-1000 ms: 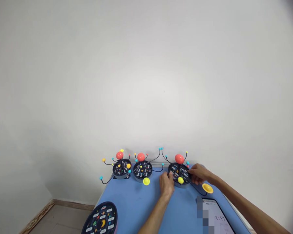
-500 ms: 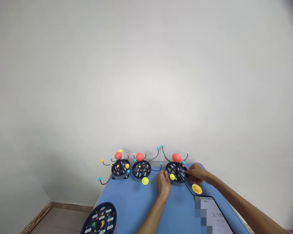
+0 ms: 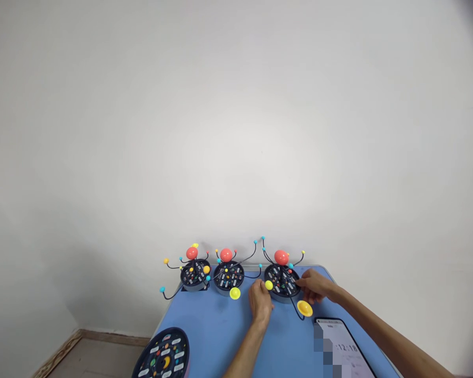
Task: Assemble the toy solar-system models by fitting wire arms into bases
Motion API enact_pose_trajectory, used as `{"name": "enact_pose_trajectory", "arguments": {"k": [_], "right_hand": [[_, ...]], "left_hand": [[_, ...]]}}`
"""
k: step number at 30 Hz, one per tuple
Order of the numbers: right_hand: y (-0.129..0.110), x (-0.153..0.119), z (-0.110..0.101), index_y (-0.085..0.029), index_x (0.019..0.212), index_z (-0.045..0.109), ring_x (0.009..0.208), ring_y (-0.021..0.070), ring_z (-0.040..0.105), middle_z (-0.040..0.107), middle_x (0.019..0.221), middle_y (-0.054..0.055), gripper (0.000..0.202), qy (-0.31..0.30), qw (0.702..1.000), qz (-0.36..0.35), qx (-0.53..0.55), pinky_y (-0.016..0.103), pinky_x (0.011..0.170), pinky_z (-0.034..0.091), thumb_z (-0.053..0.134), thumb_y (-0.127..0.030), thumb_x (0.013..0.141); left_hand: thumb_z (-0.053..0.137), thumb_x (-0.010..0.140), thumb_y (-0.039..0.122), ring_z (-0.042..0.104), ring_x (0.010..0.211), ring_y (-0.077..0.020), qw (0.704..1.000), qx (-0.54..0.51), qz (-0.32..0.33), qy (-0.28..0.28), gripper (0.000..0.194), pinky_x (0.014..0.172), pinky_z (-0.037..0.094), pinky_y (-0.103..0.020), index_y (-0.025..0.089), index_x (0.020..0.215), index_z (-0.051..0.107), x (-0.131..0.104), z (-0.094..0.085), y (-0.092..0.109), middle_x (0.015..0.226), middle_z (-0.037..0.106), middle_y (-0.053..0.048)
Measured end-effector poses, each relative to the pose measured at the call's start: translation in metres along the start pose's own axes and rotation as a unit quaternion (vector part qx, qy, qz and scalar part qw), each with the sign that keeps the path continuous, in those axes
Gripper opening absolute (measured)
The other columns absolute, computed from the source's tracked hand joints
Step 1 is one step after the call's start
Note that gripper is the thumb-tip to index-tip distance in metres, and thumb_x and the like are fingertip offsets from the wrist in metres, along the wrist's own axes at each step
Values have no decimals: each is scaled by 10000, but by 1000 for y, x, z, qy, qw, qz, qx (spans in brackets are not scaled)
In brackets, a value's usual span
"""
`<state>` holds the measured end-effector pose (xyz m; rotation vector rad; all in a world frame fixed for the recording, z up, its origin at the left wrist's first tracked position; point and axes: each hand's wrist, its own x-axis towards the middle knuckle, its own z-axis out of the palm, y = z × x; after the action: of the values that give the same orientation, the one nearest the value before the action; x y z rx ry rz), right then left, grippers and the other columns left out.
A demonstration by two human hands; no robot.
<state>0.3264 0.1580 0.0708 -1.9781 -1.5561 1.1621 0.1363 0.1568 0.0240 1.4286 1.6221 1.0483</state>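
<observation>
A solar system model (image 3: 280, 294) stands at the back right of the blue table, with a round dark base, a red ball on top and small coloured balls on bent black arms. My right hand (image 3: 314, 286) pinches the right rim of its base. Curled against the left side of that base is my left hand (image 3: 260, 302), its fingertips partly hidden. A yellow ringed planet (image 3: 305, 308) hangs in front of the right hand on a curved arm. Two similar models, a middle one (image 3: 228, 286) and a left one (image 3: 194, 284), stand in the same row.
At the table's (image 3: 213, 325) front left lies a round dark base (image 3: 161, 354) with planet pictures and white labels. A phone (image 3: 345, 341) showing a timer rests at the front right, partly pixelated. The white wall (image 3: 236, 131) rises right behind the models.
The right model has shifted slightly left and turned a little, its ringed planet swinging left, away from the phone. Both my hands have moved slightly left with it.
</observation>
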Motion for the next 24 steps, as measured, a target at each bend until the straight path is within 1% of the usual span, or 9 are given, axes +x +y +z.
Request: {"name": "enact_pose_trajectory", "arguments": {"k": [4, 9, 17, 20, 24], "right_hand": [[-5, -6, 3, -217, 506, 463, 468, 151, 654, 669, 481, 15, 385, -4, 1000, -6, 10, 218, 396, 362, 475, -207, 891], [-12, -14, 8, -216, 487, 461, 466, 154, 648, 674, 482, 26, 390, -6, 1000, -13, 10, 219, 398, 361, 483, -200, 876], [-19, -20, 15, -211, 469, 435, 486, 171, 658, 672, 472, 27, 398, -20, 1000, -13, 5, 224, 404, 368, 498, -187, 861], [-22, -23, 17, -213, 465, 433, 490, 177, 667, 663, 462, 26, 405, -20, 1000, -11, 4, 228, 408, 373, 494, -177, 863], [-26, -26, 19, -214, 444, 430, 469, 173, 654, 667, 470, 31, 431, -23, 1000, -12, 3, 233, 401, 360, 492, -159, 866]], "left_hand": [[435, 985, 139, 522, 381, -98, 1000, 1, -12, 0, 247, 402, 378, -214, 141, 866, 651, 0, -4, -2, 538, 550, 66], [476, 994, 169, 493, 402, -75, 1000, 0, -21, -1, 229, 410, 388, -204, 139, 827, 631, -4, -10, -1, 578, 556, 70], [534, 981, 200, 482, 428, -62, 1000, -10, -26, 2, 209, 409, 388, -188, 139, 797, 613, -6, -14, -6, 611, 555, 70], [533, 983, 204, 486, 422, -61, 999, -20, -30, -2, 197, 401, 387, -186, 139, 817, 617, -8, -18, -5, 622, 568, 67], [518, 992, 219, 492, 408, -62, 999, -37, -37, 1, 176, 401, 395, -193, 134, 890, 633, -9, -21, -6, 641, 598, 59]]}}
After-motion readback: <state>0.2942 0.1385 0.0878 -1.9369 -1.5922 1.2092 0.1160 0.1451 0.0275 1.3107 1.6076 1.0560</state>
